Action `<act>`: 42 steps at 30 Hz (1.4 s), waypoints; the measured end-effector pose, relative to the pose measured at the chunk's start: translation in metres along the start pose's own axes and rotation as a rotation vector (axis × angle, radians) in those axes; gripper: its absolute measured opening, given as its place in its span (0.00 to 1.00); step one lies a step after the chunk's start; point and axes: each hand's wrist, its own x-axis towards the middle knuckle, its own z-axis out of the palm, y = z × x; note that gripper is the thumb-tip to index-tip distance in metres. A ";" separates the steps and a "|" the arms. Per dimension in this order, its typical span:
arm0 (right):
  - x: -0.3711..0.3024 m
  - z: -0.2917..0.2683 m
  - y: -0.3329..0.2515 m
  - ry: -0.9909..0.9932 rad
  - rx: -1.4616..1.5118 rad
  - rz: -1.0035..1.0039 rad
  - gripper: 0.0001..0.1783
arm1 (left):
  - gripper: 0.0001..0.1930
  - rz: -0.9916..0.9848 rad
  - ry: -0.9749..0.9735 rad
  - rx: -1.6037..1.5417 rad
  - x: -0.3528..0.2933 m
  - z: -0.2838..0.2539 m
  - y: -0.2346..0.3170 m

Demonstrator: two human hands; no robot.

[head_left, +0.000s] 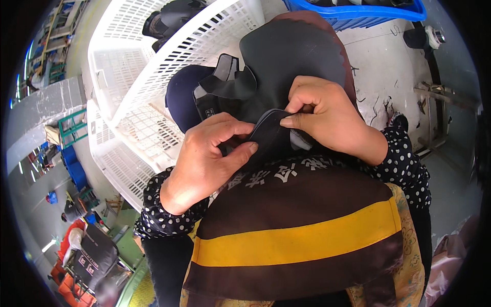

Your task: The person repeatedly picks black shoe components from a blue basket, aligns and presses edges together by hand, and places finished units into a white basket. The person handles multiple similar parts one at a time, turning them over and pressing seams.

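Both hands work on a dark grey fabric piece [294,56] held close in front of my chest. My left hand [204,158] pinches its lower edge between thumb and fingers. My right hand [322,115] grips the same folded edge [271,130] from the right, fingers curled over it. The two hands almost touch. A dark navy rounded piece [181,97] sits behind the fabric, to the left. Below the hands hangs a brown apron with a yellow stripe [296,238]. Both sleeves are black with white dots.
White plastic lattice crates [133,66] stand stacked at the upper left, one holding dark items [171,20]. A blue crate [368,15] lies at the top right on a pale work surface [381,66]. Far below at the left are other people and coloured bins.
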 end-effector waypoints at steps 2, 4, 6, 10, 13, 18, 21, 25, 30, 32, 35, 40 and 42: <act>0.001 0.000 0.000 0.000 0.006 -0.001 0.10 | 0.13 -0.019 0.004 -0.062 -0.001 0.001 -0.003; 0.003 0.001 0.000 -0.001 0.012 -0.025 0.10 | 0.14 -0.037 0.016 -0.131 -0.001 0.002 -0.006; 0.004 0.002 -0.001 0.012 0.038 -0.015 0.10 | 0.14 -0.050 0.031 -0.202 -0.001 0.001 -0.008; 0.005 0.002 -0.008 0.025 0.090 0.032 0.09 | 0.18 -0.279 -0.015 -0.578 -0.001 -0.006 -0.012; 0.011 -0.004 -0.018 -0.055 -0.025 -0.028 0.09 | 0.19 -0.246 -0.028 -0.581 -0.003 -0.007 -0.012; 0.035 -0.003 -0.024 -0.181 -0.310 -0.336 0.15 | 0.19 -0.248 -0.056 -0.482 -0.005 -0.005 -0.013; 0.042 0.008 -0.023 -0.287 -0.307 -0.316 0.14 | 0.14 -0.097 0.029 -0.312 -0.008 -0.002 -0.013; 0.036 0.015 -0.024 -0.223 -0.305 -0.284 0.11 | 0.07 0.087 0.149 -0.040 -0.014 0.001 -0.012; 0.026 0.021 -0.024 -0.086 -0.280 -0.233 0.10 | 0.06 -0.005 0.189 -0.124 -0.021 0.007 -0.012; 0.024 0.022 -0.022 -0.065 -0.255 -0.242 0.09 | 0.06 0.015 0.169 -0.144 -0.019 0.006 -0.017; 0.023 0.023 -0.019 -0.066 -0.251 -0.250 0.09 | 0.05 0.070 0.147 -0.169 -0.013 0.006 -0.024; 0.020 0.024 -0.017 -0.072 -0.235 -0.246 0.09 | 0.06 0.079 0.165 -0.158 -0.009 0.009 -0.029; 0.021 0.024 -0.018 -0.081 -0.232 -0.258 0.09 | 0.06 0.090 0.184 -0.112 -0.009 0.011 -0.029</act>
